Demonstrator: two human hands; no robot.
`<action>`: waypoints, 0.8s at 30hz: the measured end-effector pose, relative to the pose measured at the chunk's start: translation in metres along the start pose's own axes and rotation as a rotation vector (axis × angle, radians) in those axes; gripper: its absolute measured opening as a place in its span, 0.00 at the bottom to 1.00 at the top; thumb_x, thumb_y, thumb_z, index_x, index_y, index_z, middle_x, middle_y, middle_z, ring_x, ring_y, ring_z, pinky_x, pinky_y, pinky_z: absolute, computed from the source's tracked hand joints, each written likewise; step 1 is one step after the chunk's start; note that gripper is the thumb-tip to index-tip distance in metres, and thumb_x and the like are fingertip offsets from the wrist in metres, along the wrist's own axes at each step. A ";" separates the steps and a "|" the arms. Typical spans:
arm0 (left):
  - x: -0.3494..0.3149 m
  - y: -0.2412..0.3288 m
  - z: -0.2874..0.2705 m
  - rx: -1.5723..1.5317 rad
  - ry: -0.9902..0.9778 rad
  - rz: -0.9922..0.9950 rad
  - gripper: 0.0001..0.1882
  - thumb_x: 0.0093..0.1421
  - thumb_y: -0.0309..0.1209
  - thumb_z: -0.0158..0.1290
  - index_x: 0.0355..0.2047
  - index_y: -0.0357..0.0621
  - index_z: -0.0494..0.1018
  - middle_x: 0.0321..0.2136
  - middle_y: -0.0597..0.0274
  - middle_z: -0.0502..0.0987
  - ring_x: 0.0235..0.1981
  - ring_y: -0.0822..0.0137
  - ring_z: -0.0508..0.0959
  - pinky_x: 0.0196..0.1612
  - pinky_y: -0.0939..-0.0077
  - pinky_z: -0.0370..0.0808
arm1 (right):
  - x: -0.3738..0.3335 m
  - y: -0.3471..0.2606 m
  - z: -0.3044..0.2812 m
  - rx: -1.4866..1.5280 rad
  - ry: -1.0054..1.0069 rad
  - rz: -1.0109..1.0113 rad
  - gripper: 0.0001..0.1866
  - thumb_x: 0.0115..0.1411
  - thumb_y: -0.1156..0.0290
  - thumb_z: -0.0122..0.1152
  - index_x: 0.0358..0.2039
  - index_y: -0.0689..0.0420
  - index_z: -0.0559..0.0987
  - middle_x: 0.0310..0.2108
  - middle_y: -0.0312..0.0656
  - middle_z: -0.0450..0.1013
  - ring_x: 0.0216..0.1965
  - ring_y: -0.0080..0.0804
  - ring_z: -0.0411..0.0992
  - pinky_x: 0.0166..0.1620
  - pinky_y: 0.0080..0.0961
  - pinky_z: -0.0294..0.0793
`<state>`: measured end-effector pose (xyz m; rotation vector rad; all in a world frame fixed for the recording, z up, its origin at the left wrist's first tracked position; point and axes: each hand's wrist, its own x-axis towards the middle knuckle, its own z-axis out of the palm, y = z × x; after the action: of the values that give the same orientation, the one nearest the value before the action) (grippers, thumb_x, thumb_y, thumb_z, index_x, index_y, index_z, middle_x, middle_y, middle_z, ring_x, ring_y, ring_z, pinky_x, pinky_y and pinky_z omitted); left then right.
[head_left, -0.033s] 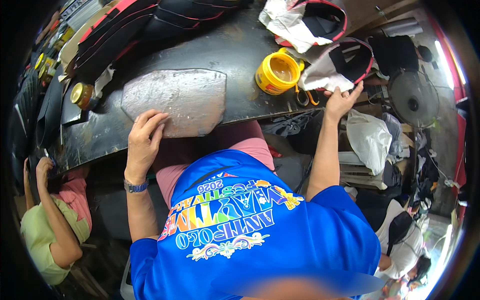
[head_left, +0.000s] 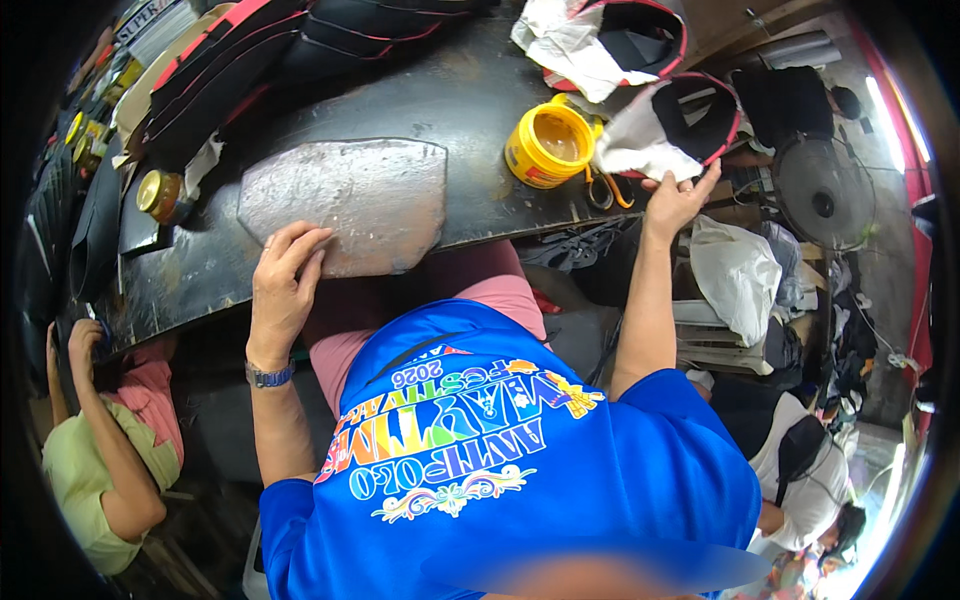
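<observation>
My right hand grips the near edge of a black shoe upper with red edging and a white lining, at the right end of the table. A similar upper lies just beyond it. My left hand, fingers loosely bent and thumb apart, rests at the near edge of a worn, flat many-sided board. Nothing shows between its fingers. Left of the right hand stands a yellow tub with a brownish substance inside. Orange-handled scissors lie between the tub and that hand.
Stacked black pieces with red edges cover the far left of the dark table. A gold-lidded jar stands left of the board. A co-worker sits at left. A fan and white plastic bag are at right.
The whole view has shifted very slightly. Both hands keep their places on the board and the shoe upper.
</observation>
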<state>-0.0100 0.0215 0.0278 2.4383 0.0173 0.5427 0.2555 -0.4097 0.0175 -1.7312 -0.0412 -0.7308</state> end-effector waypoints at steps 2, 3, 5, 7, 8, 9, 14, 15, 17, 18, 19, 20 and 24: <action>0.001 0.000 0.001 -0.003 0.005 0.004 0.13 0.59 0.19 0.57 0.45 0.40 0.81 0.44 0.53 0.79 0.46 0.51 0.79 0.51 0.63 0.75 | -0.006 0.000 -0.001 0.028 0.011 0.039 0.45 0.61 0.91 0.51 0.74 0.50 0.48 0.34 0.51 0.77 0.19 0.30 0.76 0.24 0.24 0.75; 0.001 0.000 0.002 0.001 0.008 0.001 0.13 0.59 0.19 0.57 0.45 0.40 0.81 0.44 0.54 0.79 0.46 0.51 0.78 0.51 0.63 0.75 | -0.007 0.001 -0.003 0.016 0.020 0.048 0.44 0.61 0.91 0.51 0.74 0.50 0.48 0.34 0.52 0.77 0.19 0.30 0.76 0.24 0.24 0.75; 0.000 -0.001 0.002 -0.008 0.006 0.002 0.13 0.59 0.20 0.57 0.45 0.41 0.81 0.44 0.54 0.80 0.46 0.52 0.79 0.51 0.63 0.75 | -0.006 0.005 -0.004 0.012 -0.015 0.065 0.44 0.61 0.91 0.50 0.74 0.50 0.48 0.34 0.52 0.77 0.19 0.30 0.76 0.24 0.25 0.75; 0.000 -0.002 0.002 -0.007 -0.001 0.007 0.12 0.60 0.20 0.58 0.45 0.41 0.81 0.44 0.54 0.80 0.46 0.52 0.79 0.51 0.63 0.75 | 0.001 0.007 -0.005 -0.053 -0.094 0.080 0.44 0.62 0.90 0.51 0.75 0.51 0.47 0.38 0.53 0.76 0.19 0.31 0.76 0.23 0.26 0.76; 0.000 -0.002 0.002 -0.001 0.000 0.014 0.12 0.60 0.20 0.58 0.45 0.41 0.81 0.44 0.54 0.80 0.46 0.52 0.79 0.51 0.63 0.76 | 0.007 0.006 -0.007 -0.093 -0.130 0.077 0.45 0.61 0.90 0.52 0.75 0.51 0.47 0.40 0.53 0.76 0.20 0.32 0.77 0.23 0.26 0.76; 0.001 -0.003 0.000 0.013 0.006 0.018 0.12 0.60 0.21 0.58 0.44 0.41 0.81 0.44 0.54 0.80 0.47 0.52 0.79 0.51 0.63 0.76 | 0.011 0.004 -0.006 -0.134 -0.159 0.067 0.45 0.61 0.89 0.54 0.75 0.51 0.48 0.42 0.53 0.76 0.21 0.33 0.77 0.23 0.26 0.76; 0.007 -0.002 -0.016 -0.085 0.086 -0.016 0.11 0.60 0.22 0.59 0.44 0.39 0.81 0.43 0.53 0.80 0.45 0.53 0.81 0.48 0.66 0.78 | 0.025 -0.038 -0.011 -0.743 -0.253 -0.036 0.43 0.64 0.72 0.64 0.75 0.48 0.52 0.37 0.48 0.78 0.24 0.30 0.74 0.28 0.29 0.76; 0.010 -0.002 -0.022 -0.093 0.110 -0.033 0.11 0.60 0.22 0.59 0.43 0.39 0.81 0.41 0.53 0.81 0.43 0.54 0.82 0.47 0.67 0.78 | 0.025 -0.051 -0.008 -0.861 -0.217 -0.094 0.43 0.66 0.69 0.65 0.75 0.47 0.53 0.32 0.47 0.78 0.24 0.27 0.73 0.31 0.28 0.75; 0.023 -0.007 -0.039 -0.033 0.195 0.007 0.09 0.60 0.22 0.60 0.42 0.39 0.82 0.39 0.54 0.82 0.41 0.54 0.83 0.45 0.67 0.79 | 0.017 -0.075 -0.001 -0.540 -0.220 -0.184 0.41 0.67 0.71 0.64 0.76 0.48 0.54 0.24 0.40 0.75 0.24 0.23 0.70 0.34 0.24 0.73; 0.032 -0.010 -0.047 -0.017 0.230 0.028 0.09 0.60 0.22 0.60 0.41 0.39 0.82 0.38 0.54 0.82 0.40 0.54 0.83 0.45 0.67 0.79 | 0.013 -0.084 0.009 -0.310 -0.277 -0.199 0.41 0.68 0.75 0.62 0.76 0.49 0.53 0.30 0.39 0.75 0.27 0.21 0.69 0.34 0.24 0.73; 0.045 -0.016 -0.056 0.035 0.320 0.057 0.07 0.60 0.22 0.60 0.39 0.39 0.83 0.36 0.54 0.83 0.39 0.56 0.84 0.44 0.68 0.79 | 0.007 -0.092 0.019 -0.197 -0.324 -0.182 0.39 0.67 0.76 0.63 0.75 0.51 0.57 0.33 0.39 0.75 0.29 0.21 0.70 0.35 0.24 0.73; 0.059 -0.022 -0.065 0.044 0.394 0.090 0.06 0.61 0.23 0.60 0.39 0.40 0.83 0.36 0.54 0.83 0.40 0.57 0.84 0.44 0.68 0.80 | -0.002 -0.098 0.030 -0.086 -0.369 -0.165 0.37 0.67 0.77 0.63 0.73 0.52 0.60 0.36 0.39 0.75 0.31 0.21 0.71 0.36 0.24 0.73; 0.133 -0.066 -0.105 0.248 0.533 0.231 0.07 0.62 0.28 0.60 0.39 0.41 0.83 0.39 0.54 0.84 0.42 0.57 0.84 0.47 0.68 0.79 | -0.010 -0.107 0.067 -0.091 -0.599 -0.401 0.10 0.67 0.74 0.62 0.46 0.62 0.85 0.44 0.43 0.77 0.45 0.29 0.73 0.48 0.23 0.71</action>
<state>0.0789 0.1546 0.1136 2.4693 0.0259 1.3512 0.2349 -0.3142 0.0980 -2.0013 -0.7938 -0.4741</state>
